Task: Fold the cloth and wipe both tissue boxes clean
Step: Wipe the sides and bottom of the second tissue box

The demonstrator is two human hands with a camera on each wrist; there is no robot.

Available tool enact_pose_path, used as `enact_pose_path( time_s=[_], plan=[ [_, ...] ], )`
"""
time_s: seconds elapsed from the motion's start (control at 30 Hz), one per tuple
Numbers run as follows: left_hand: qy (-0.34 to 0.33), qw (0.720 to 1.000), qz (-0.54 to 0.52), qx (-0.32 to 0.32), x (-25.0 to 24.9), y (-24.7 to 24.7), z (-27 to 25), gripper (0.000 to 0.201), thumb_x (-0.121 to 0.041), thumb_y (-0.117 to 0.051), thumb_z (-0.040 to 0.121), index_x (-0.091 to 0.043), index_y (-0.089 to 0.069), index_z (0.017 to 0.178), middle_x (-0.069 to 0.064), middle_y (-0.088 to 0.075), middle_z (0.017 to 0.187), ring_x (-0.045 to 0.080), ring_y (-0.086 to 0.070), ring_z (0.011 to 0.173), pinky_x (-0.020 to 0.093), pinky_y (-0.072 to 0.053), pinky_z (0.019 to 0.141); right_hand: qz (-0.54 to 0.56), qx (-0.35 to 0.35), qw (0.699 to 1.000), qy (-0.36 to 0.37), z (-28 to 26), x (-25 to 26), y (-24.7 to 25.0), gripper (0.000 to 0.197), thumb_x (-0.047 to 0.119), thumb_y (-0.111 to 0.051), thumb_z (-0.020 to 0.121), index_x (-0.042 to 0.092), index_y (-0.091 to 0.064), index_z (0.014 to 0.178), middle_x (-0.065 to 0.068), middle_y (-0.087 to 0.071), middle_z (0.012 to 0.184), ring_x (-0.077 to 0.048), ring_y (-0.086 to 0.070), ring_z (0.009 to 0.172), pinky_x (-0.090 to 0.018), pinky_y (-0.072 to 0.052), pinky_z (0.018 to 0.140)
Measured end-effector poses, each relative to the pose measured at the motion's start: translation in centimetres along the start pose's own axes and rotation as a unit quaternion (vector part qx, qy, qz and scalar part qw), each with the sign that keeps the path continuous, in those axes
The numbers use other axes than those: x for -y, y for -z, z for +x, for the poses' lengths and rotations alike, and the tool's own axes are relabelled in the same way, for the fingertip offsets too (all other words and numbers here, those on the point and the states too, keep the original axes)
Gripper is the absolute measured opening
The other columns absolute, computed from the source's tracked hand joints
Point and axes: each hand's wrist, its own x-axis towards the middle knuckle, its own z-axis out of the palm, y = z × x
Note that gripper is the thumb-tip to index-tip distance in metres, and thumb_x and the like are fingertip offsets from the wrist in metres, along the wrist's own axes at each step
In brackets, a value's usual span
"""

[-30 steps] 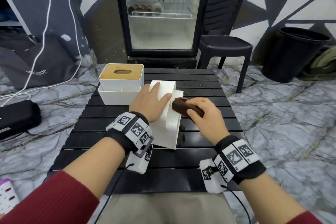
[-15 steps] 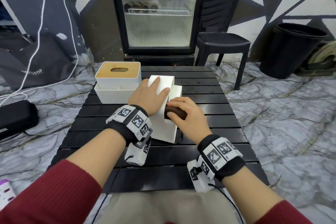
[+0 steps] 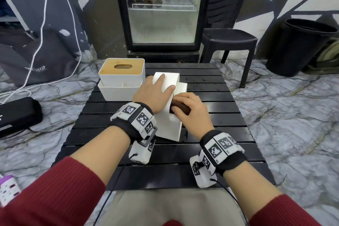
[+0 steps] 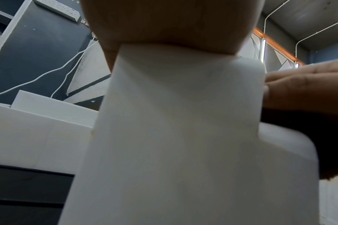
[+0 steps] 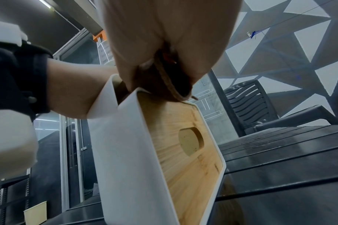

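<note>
On the black slatted desk [image 3: 211, 115] I see a white tissue box tipped on its side [image 3: 169, 124]; my left hand [image 3: 152, 95] lies flat on it, grip spread, beside my right hand [image 3: 190, 113], grip pinching the folded brown cloth [image 3: 180, 107] against its upper edge

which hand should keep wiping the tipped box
Right hand: it grips the cloth against the box. Left hand lies flat on top, steadying it.
</note>
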Motion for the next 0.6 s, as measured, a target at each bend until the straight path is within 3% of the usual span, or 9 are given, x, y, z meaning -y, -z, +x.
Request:
enact_pose_path(
  time_s=[0.07, 0.17, 0.3, 0.43, 0.6],
  plan=[
    [0.0, 1.0, -0.001, -0.001, 0.0, 0.0, 0.0, 0.061, -0.056, -0.028, 0.094, -0.03, -0.02, 0.148, 0.006, -0.02, 0.155, 0.029, -0.031, 0.136, 0.043, -0.031, 0.106, -0.005, 0.01, 1.0, 0.001, -0.2, 0.1, 0.1, 0.024, 0.014, -0.065, 0.081, 0.016, -0.067, 0.105, 0.013, -0.055, 0.105, -0.012, -0.047, 0.106, -0.008, -0.028, 0.09],
    [0.003, 1.0, -0.002, -0.002, 0.0, 0.0, 0.0, 0.061, -0.056, -0.028, 0.094, -0.03, -0.02, 0.148, 0.006, -0.02, 0.155, 0.029, -0.031, 0.136, 0.043, -0.031, 0.106, -0.01, 0.023, 1.0, 0.011, -0.8, 0.4, 0.1, 0.025, 0.015, -0.066, 0.081, 0.015, -0.067, 0.106, 0.007, -0.059, 0.11, -0.012, -0.047, 0.105, -0.015, -0.031, 0.091],
    [0.0, 1.0, -0.003, -0.003, 0.1, -0.1, 0.0, 0.061, -0.056, -0.028, 0.094, -0.03, -0.02, 0.148, 0.006, -0.021, 0.154, 0.029, -0.032, 0.136, 0.043, -0.031, 0.105, -0.001, 0.021, 1.0, 0.019, -1.3, 0.5, 0.2, 0.025, 0.014, -0.066, 0.081, 0.015, -0.067, 0.106, 0.007, -0.059, 0.11, -0.01, -0.046, 0.106, -0.012, -0.031, 0.092],
    [-0.002, 1.0, 0.002, -0.003, 0.2, -0.1, 0.1, 0.061, -0.057, -0.028, 0.094, -0.031, -0.02, 0.148, 0.006, -0.02, 0.155, 0.029, -0.032, 0.136, 0.043, -0.032, 0.105, -0.001, 0.031, 0.999, 0.017, -1.0, 0.5, 0.3, 0.024, 0.013, -0.066, 0.081, 0.013, -0.067, 0.106, 0.004, -0.059, 0.11, -0.014, -0.047, 0.105, -0.019, -0.033, 0.093],
    [-0.003, 1.0, 0.001, 0.003, 0.3, -0.2, 0.3, 0.062, -0.058, -0.028, 0.093, -0.031, -0.02, 0.148, 0.006, -0.019, 0.155, 0.029, -0.032, 0.136, 0.043, -0.032, 0.105, 0.006, 0.025, 1.0, 0.005, -0.2, 0.2, 0.2, 0.024, 0.012, -0.064, 0.082, 0.013, -0.067, 0.106, 0.005, -0.059, 0.11, -0.015, -0.046, 0.107, -0.019, -0.033, 0.095]
  ],
)
